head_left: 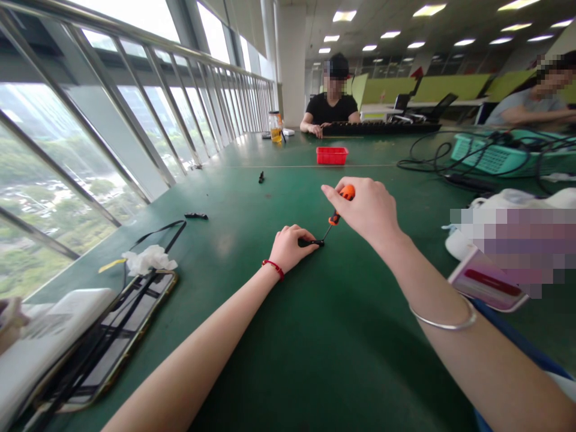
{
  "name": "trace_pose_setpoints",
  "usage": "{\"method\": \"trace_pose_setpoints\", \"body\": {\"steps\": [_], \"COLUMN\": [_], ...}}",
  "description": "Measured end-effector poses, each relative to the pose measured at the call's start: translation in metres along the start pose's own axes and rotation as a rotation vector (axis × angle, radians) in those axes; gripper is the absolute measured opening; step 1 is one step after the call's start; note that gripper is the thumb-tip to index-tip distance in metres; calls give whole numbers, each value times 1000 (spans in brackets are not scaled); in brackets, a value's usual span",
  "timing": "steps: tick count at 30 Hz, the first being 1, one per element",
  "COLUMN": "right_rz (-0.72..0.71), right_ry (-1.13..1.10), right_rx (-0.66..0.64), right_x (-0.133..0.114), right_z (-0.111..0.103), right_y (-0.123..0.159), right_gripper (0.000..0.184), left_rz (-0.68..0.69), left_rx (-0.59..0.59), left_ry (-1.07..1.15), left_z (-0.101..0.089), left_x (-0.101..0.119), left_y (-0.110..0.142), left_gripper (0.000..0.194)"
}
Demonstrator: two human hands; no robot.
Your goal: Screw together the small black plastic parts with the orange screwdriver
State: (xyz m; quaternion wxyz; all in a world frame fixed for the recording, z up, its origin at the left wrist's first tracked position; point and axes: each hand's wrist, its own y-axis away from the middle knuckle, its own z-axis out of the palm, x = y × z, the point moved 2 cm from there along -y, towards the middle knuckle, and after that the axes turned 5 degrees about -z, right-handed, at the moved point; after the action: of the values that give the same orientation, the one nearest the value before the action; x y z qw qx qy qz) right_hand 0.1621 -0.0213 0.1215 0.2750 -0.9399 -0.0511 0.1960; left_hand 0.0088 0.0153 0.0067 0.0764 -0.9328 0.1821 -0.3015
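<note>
My left hand (290,247) pinches a small black part (318,242) against the green table (252,336); most of that part is hidden by the fingers. From above, my right hand (369,207) grips the orange and black handle of a screwdriver (333,219). The screwdriver leans, and its thin metal tip meets the right end of the black part. Whether a screw sits under the tip is too small to tell. Two more small black pieces lie on the table: one (196,216) to the left and one (261,177) farther away.
A red tray (332,156) stands ahead. On the right are a teal basket (495,159) with black cables and a white bag (517,204). A phone-like device (135,336) with a black strap and crumpled tissue (150,260) lie left. A person (333,108) sits opposite.
</note>
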Motion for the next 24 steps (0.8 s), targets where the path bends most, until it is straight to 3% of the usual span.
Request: {"method": "trace_pose_setpoints", "body": {"steps": [3,9,13,20,24], "right_rz": [-24,-6,-14,14,2], "right_ry": [-28,2,-16,-54,-52], "right_rx": [5,-13,-15,-21,-2], "right_x": [-1,-2,-2,-1,0], "right_z": [1,2,2,3,2], "right_y": [0,1,1,1,0], "right_gripper": [19,34,18,43,19], "left_rz": [1,-1,-4,-4,-7], "left_rx": [-2,-2,0,-1,-3], "left_ry": [-2,7,-2,0,2], "left_z": [-1,-1,-1,-1,-1], "left_x": [0,0,1,1,1], "left_y": [0,0,0,0,0], "left_gripper": [15,15,14,14,14]}}
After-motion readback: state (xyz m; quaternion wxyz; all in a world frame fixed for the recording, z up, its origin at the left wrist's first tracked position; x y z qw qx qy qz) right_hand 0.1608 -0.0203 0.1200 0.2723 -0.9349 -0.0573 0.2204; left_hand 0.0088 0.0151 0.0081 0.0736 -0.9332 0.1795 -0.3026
